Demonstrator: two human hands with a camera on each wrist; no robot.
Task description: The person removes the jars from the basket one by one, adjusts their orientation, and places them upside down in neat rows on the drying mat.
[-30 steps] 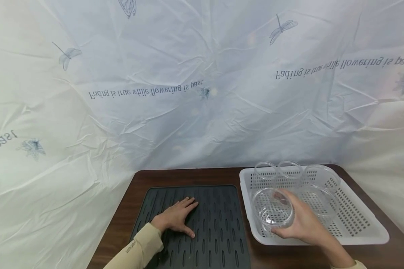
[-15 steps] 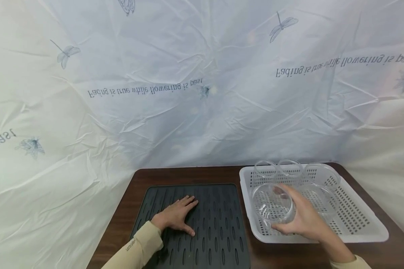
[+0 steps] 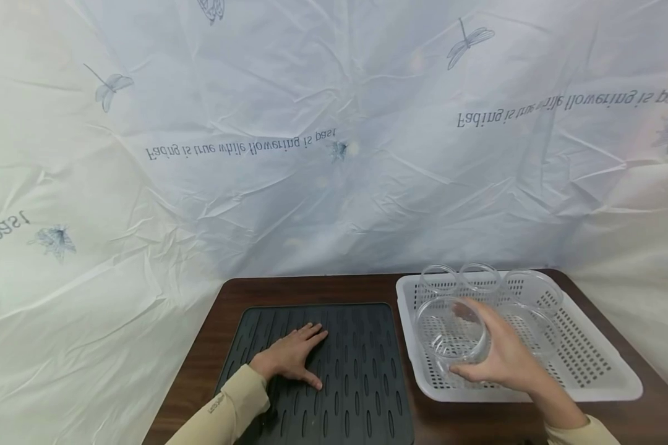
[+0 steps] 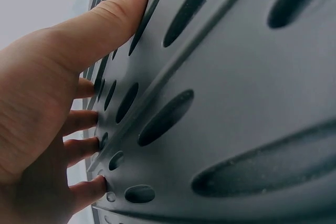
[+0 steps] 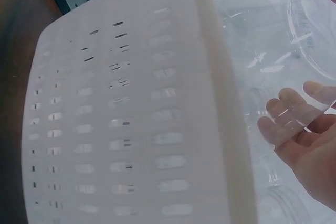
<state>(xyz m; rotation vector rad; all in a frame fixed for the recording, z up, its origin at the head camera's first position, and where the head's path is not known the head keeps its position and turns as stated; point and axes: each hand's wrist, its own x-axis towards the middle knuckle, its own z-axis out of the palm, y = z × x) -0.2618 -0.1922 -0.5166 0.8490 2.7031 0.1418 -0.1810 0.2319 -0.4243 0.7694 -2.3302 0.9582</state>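
My right hand grips a clear, round, open-topped glass container by its side, thumb at the near side and fingers at the far side. The container is above the left part of a white perforated basket. In the right wrist view, the fingers show through the clear wall. My left hand lies on a dark ribbed mat with its fingers spread. The left wrist view shows the left fingertips touching the mat's slotted surface.
Several other clear round containers are in the basket, among them two small ones at the back left and a larger one to their right. Mat and basket lie side by side on a brown wooden table. A white printed sheet hangs behind.
My right hand has raised the clear container slightly, up and away in the head view. The left hand keeps its place on the mat.
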